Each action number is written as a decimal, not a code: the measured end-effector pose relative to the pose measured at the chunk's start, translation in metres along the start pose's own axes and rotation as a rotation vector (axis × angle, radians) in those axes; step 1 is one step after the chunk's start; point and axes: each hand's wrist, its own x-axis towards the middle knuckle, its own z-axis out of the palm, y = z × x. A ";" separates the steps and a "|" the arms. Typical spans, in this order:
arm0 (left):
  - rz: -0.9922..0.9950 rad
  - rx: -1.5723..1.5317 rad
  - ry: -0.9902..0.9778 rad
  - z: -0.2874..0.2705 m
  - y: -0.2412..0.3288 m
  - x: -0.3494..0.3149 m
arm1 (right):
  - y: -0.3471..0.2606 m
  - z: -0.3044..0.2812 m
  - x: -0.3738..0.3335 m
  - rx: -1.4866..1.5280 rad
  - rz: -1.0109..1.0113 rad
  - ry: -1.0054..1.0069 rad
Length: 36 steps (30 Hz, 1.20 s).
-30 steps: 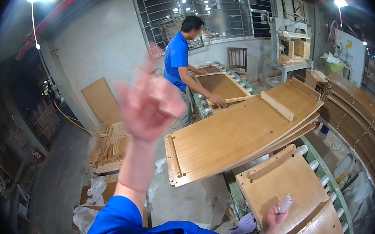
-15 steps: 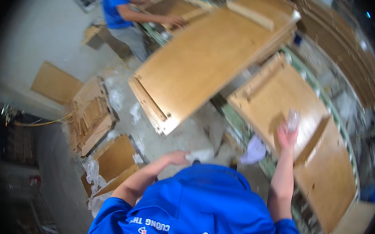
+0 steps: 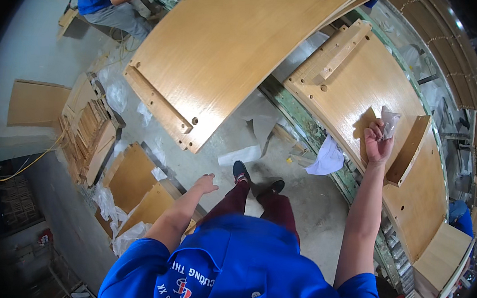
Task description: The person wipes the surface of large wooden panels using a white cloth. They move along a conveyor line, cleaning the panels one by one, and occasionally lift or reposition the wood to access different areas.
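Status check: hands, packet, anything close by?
Left hand seemingly empty, over floor. Right hand holding translucent packet above curved panel. Wooden crosspiece close beside right hand.

I'm in a woodworking shop: a drilled wooden panel (image 3: 367, 75) lies on a green-framed roller conveyor (image 3: 296, 115), wood strips (image 3: 95, 137) sit piled by the bare concrete floor (image 3: 314, 216).

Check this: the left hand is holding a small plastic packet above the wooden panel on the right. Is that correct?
Wrong hand: the head view shows the right hand holding the small plastic packet above the wooden panel on the right.
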 end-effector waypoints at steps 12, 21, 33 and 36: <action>-0.588 -2.334 -0.371 0.117 0.095 0.210 | 0.112 -0.099 -0.198 -0.255 0.312 0.151; 0.388 -2.932 0.462 -0.003 0.137 0.393 | 0.176 -0.218 -0.249 0.108 0.433 0.478; 0.130 -0.254 0.982 -0.162 0.141 0.453 | 0.181 -0.233 -0.218 0.192 0.470 0.328; 0.085 0.172 0.802 -0.110 0.157 0.493 | 0.179 -0.247 -0.202 0.066 0.434 0.226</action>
